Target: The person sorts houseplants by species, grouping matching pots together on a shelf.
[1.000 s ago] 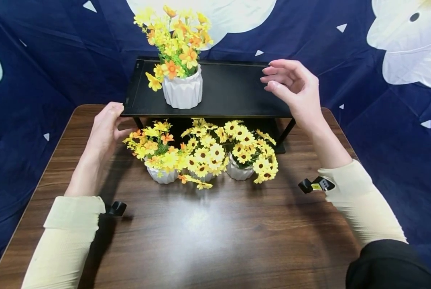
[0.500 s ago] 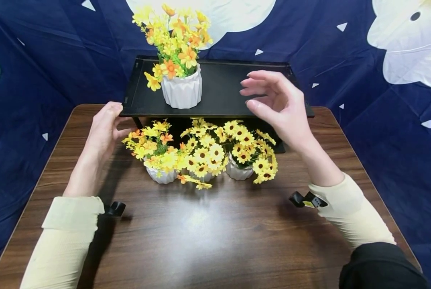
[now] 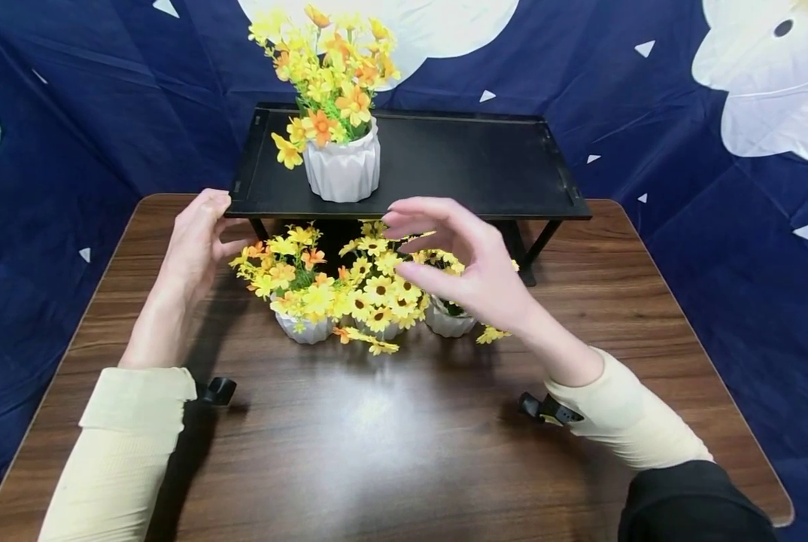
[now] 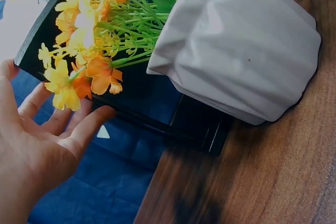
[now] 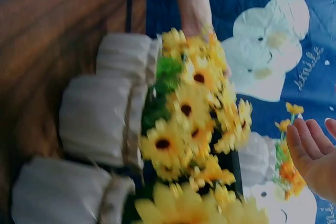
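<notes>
My left hand [image 3: 197, 241] touches the left front corner of a black raised shelf [image 3: 472, 165]. In the left wrist view its fingers [image 4: 79, 137] are spread, beside orange and yellow artificial flowers [image 4: 100, 72] in a white pot [image 4: 241, 51]. My right hand [image 3: 468, 263] is held in the air with fingers loosely bent, nothing between them. From the head it overlaps the right potted daisies and hides much of them. Left of these stand yellow dark-centred daisies [image 3: 380, 290] and a pot of orange-yellow flowers [image 3: 302, 329], all in front of the shelf.
On the shelf top, left of centre, stands a taller pot [image 3: 343, 173] of orange and yellow flowers. The brown wooden table [image 3: 404, 467] extends towards me. A dark blue cloth [image 3: 72, 98] with white shapes hangs behind and at both sides.
My right hand has come down from the shelf's right end, moving left and nearer to me, to over the daisies. The left hand has stayed at the shelf corner.
</notes>
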{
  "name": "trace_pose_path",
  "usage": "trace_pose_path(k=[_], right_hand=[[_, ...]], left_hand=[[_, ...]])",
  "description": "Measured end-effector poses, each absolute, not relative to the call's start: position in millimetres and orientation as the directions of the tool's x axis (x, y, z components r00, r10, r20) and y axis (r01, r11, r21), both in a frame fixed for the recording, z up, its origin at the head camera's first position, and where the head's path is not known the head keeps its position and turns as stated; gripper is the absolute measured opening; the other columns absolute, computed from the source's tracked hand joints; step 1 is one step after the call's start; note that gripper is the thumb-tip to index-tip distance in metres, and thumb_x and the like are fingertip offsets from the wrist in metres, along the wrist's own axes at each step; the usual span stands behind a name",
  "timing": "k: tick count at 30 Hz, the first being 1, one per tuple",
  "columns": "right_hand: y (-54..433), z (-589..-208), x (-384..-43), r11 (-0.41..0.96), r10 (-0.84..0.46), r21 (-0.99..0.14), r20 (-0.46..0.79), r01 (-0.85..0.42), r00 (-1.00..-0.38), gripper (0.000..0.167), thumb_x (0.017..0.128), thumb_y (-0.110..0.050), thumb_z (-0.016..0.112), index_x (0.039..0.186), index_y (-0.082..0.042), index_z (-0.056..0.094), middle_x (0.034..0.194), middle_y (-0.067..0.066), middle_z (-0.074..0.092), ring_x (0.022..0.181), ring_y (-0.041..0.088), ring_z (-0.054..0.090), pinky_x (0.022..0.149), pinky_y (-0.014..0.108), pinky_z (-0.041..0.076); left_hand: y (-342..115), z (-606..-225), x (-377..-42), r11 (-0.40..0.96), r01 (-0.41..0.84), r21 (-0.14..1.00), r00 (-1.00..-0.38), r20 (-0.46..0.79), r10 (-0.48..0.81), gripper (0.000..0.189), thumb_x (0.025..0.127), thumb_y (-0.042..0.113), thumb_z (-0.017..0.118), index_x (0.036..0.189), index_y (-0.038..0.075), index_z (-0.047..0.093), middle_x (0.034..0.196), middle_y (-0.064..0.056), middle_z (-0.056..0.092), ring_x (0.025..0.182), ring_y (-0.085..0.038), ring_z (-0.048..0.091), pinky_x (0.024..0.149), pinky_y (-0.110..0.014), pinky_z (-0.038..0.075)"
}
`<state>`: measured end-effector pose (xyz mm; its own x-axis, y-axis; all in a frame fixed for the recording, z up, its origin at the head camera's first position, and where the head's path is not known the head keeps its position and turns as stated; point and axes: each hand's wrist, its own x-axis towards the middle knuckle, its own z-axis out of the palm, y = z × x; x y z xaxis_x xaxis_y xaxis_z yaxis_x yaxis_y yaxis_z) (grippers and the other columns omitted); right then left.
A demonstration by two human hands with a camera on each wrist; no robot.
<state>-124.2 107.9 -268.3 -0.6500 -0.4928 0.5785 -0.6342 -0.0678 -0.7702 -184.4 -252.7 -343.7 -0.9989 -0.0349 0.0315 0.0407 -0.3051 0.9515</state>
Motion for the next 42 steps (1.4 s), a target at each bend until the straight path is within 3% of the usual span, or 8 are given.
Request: trace_pose_path(k=[7, 15, 21, 27, 36, 42], right_hand=[[83.8, -287.7, -99.9, -0.090, -0.608, -0.789, 0.527, -0.607, -0.594, 0.056, 0.085, 0.006, 0.077, 0.136, 0.005, 0.056, 0.133, 0.022, 0.066, 0.120, 0.031, 0.067, 0.100, 0.043, 0.059], [64.7, -317.7, -75.5, 0.028, -0.760, -0.801, 0.372, -0.598, -0.533, 0.060, 0.090, -0.014, 0.079, 0.144, -0.006, 0.052, 0.138, 0.009, 0.066, 0.122, 0.010, 0.065, 0.107, 0.026, 0.053], [57.8, -337.0, -69.3, 0.101, -0.822, -0.812, 0.258, -0.575, -0.508, 0.062, 0.092, -0.020, 0.077, 0.147, -0.011, 0.050, 0.141, 0.002, 0.064, 0.130, 0.007, 0.060, 0.112, 0.021, 0.047], [56.7, -355.7, -65.8, 0.133, -0.854, -0.846, 0.166, -0.516, -0.493, 0.066, 0.094, -0.022, 0.077, 0.151, -0.013, 0.045, 0.148, 0.004, 0.057, 0.131, 0.007, 0.059, 0.110, 0.020, 0.049], [57.5, -376.5, -61.3, 0.277, -0.848, -0.823, 0.034, -0.496, -0.530, 0.078, 0.095, -0.037, 0.074, 0.159, -0.027, 0.032, 0.159, -0.002, 0.045, 0.133, 0.017, 0.061, 0.112, 0.025, 0.048], [55.0, -387.5, -58.7, 0.388, -0.793, -0.786, -0.018, -0.482, -0.609, 0.096, 0.092, -0.047, 0.075, 0.165, -0.028, 0.015, 0.168, 0.001, 0.033, 0.148, 0.018, 0.045, 0.121, 0.033, 0.041]], left_hand=[[-251.2, -342.5, -186.2, -0.293, 0.037, 0.955, -0.999, 0.025, -0.045, 0.010, 0.101, 0.023, 0.063, 0.099, 0.014, 0.067, 0.104, 0.004, 0.067, 0.095, -0.010, 0.069, 0.075, -0.028, 0.064], [-251.8, -343.4, -186.3, -0.294, 0.034, 0.955, -0.999, 0.021, -0.048, 0.009, 0.101, 0.022, 0.062, 0.099, 0.013, 0.066, 0.103, 0.004, 0.067, 0.095, -0.009, 0.070, 0.074, -0.028, 0.064], [-251.9, -343.4, -187.5, -0.296, 0.026, 0.955, -0.998, 0.009, -0.058, 0.009, 0.101, 0.022, 0.063, 0.100, 0.013, 0.067, 0.103, 0.004, 0.068, 0.094, -0.009, 0.070, 0.073, -0.028, 0.065], [-251.4, -344.2, -187.2, -0.289, 0.025, 0.957, -0.998, 0.008, -0.058, 0.010, 0.101, 0.022, 0.062, 0.101, 0.013, 0.067, 0.104, 0.004, 0.068, 0.095, -0.009, 0.070, 0.073, -0.028, 0.065], [-251.4, -344.2, -186.3, -0.279, 0.034, 0.960, -0.998, 0.019, -0.055, 0.010, 0.101, 0.022, 0.062, 0.102, 0.014, 0.067, 0.104, 0.004, 0.069, 0.095, -0.009, 0.070, 0.074, -0.028, 0.064], [-251.4, -344.6, -186.0, -0.276, 0.040, 0.960, -0.998, 0.026, -0.054, 0.011, 0.101, 0.023, 0.062, 0.103, 0.013, 0.067, 0.106, 0.004, 0.068, 0.095, -0.009, 0.070, 0.074, -0.027, 0.064]])
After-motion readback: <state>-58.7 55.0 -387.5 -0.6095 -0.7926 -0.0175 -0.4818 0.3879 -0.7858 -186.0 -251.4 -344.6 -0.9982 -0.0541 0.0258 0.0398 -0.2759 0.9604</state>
